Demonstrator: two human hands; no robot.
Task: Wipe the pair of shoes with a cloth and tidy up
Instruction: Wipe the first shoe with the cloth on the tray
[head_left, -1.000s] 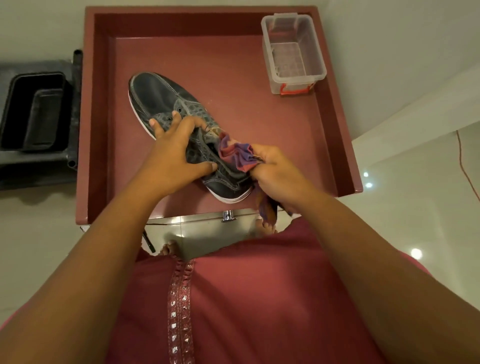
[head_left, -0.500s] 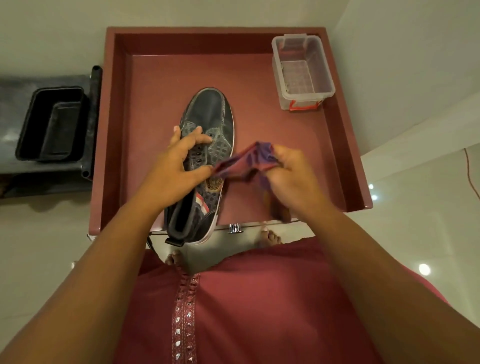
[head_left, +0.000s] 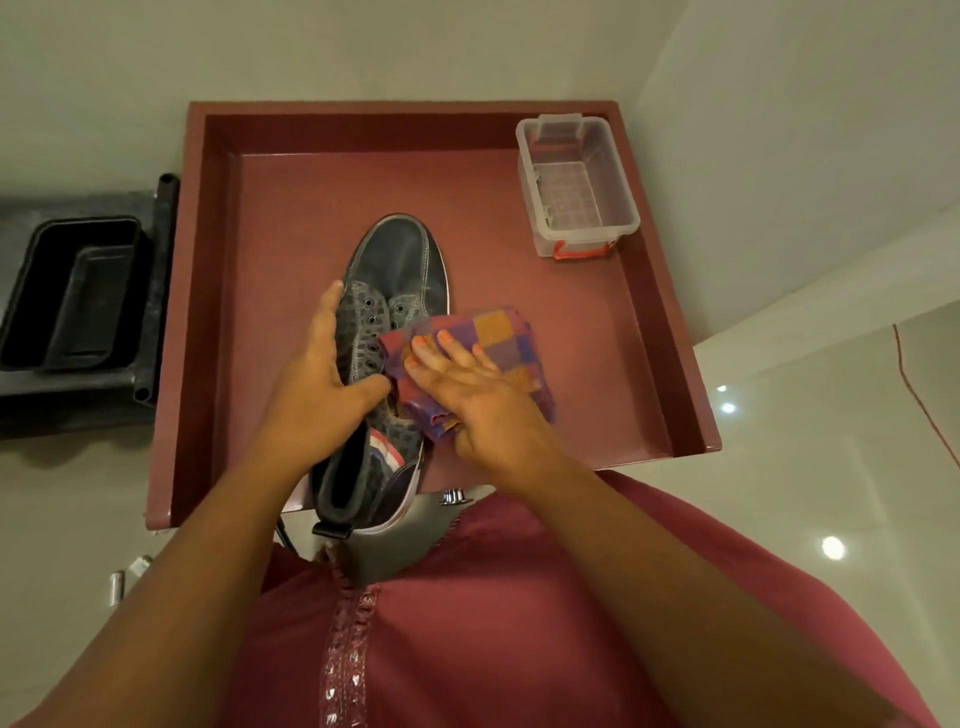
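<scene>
One dark blue-grey shoe (head_left: 396, 270) lies on the red-brown tray table (head_left: 291, 218), toe pointing away from me and heel over the near edge. My left hand (head_left: 322, 379) grips its laced middle, thumb across the tongue and fingers down its left side. A checked purple, red and orange cloth (head_left: 498, 332) lies spread over the shoe's right side. My right hand (head_left: 467, 384) presses flat on that cloth with straight fingers. No second shoe is in view.
A clear plastic box (head_left: 576, 182) with a red latch stands in the tray's far right corner. A black bin (head_left: 72, 296) sits on a dark stand left of the tray. The tray has raised walls on its left, far and right sides.
The shoe has turned from lying diagonally to pointing straight away from me. The cloth, bunched in my right fist before, now lies spread under my flattened right hand.
</scene>
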